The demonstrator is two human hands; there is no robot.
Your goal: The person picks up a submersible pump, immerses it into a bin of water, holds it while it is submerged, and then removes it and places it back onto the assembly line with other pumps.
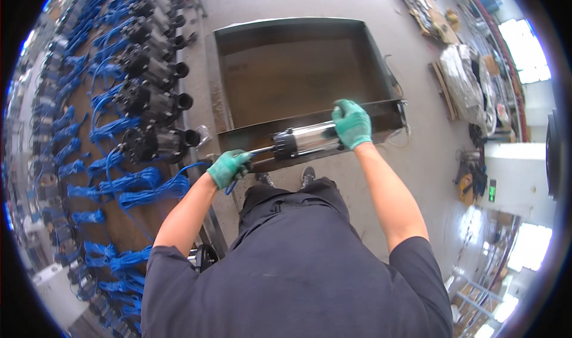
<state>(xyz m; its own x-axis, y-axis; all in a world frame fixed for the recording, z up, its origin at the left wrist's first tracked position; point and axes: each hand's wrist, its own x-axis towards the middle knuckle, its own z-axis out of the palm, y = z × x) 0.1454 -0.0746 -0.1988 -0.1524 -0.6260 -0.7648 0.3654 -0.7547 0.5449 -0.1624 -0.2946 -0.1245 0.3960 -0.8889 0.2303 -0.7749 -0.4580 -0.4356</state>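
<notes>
One silver-and-black cylinder (pixel 311 139) sits crosswise at near edge of metal tank (pixel 298 70). Left hand (pixel 229 168) holds thin rod (pixel 263 150) at cylinder's black end; right hand (pixel 353 124) grips silver end.

Two gloved hands (pixel 226 167) (pixel 353 124), one cylindrical motor (pixel 313 139), one metal tank (pixel 298 70), two shoes (pixel 308 174); left table (pixel 126 222): at least five more motors (pixel 169 141), over ten blue cable bundles (pixel 146 180).
</notes>
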